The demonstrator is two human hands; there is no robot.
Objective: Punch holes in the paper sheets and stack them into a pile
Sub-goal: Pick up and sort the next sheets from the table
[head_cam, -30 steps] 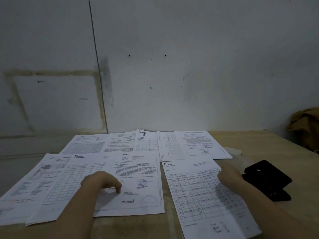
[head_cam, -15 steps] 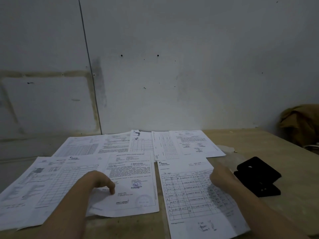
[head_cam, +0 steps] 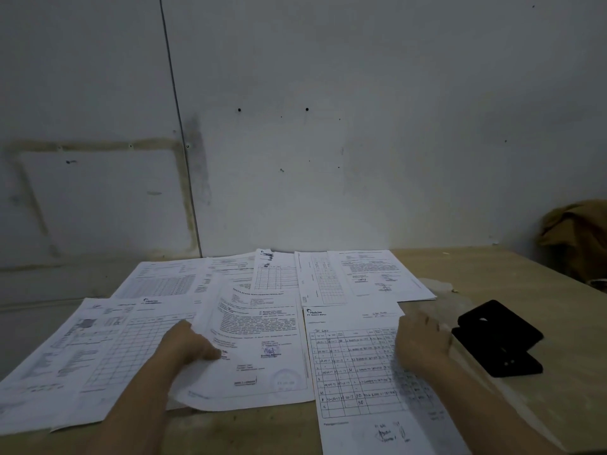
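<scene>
Several printed paper sheets lie spread over a wooden table [head_cam: 512,277]. My left hand [head_cam: 189,343] pinches the left edge of a stamped letter sheet [head_cam: 262,349] in the middle, and that edge is lifted off the table. My right hand [head_cam: 420,343] rests with relaxed fingers on the right edge of a table-form sheet [head_cam: 358,372] in front of me. A black hole punch [head_cam: 499,339] sits on the table just right of my right hand, untouched. More sheets [head_cam: 361,274] lie in a row along the wall.
A grey wall stands right behind the table. A crumpled brown cloth [head_cam: 578,238] sits at the far right edge. A clear plastic sleeve [head_cam: 437,287] lies between the back sheets and the punch. Overlapping sheets [head_cam: 82,349] hang over the table's left side.
My left hand has lifted the left edge of the stamped letter sheet, which lay flat before. My right hand moved slightly toward the form sheet's right edge.
</scene>
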